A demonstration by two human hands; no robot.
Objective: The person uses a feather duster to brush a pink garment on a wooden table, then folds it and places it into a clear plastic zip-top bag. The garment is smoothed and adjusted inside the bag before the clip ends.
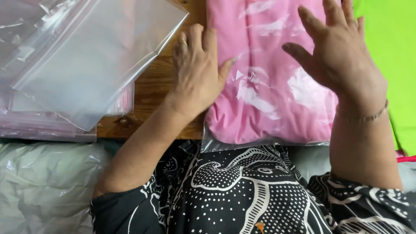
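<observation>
Pink garment (pixel 268 86), folded flat and sealed in a clear bag, glossy w/ glare patches and a few creases; it lies on the table (pixel 149 86) right in front of you, the bag's near edge hanging over the table edge by your lap. Your left hand (pixel 197 71) lies flat and open on the bag's left edge, fingers together, thumb on the pink, ring on one finger. Your right hand (pixel 340 56) is open too, fingers spread, over the bag's right side; can't tell if it touches. Bracelet (pixel 364 115) on that wrist. Table is brown wood. Left of it, a stack of empty clear bags (pixel 73 65) w/ pinkish zip strips. Green fabric (pixel 392 56) at right, just beside the pink. Grey-white plastic sack (pixel 43 182) below the stack, at table's edge.
</observation>
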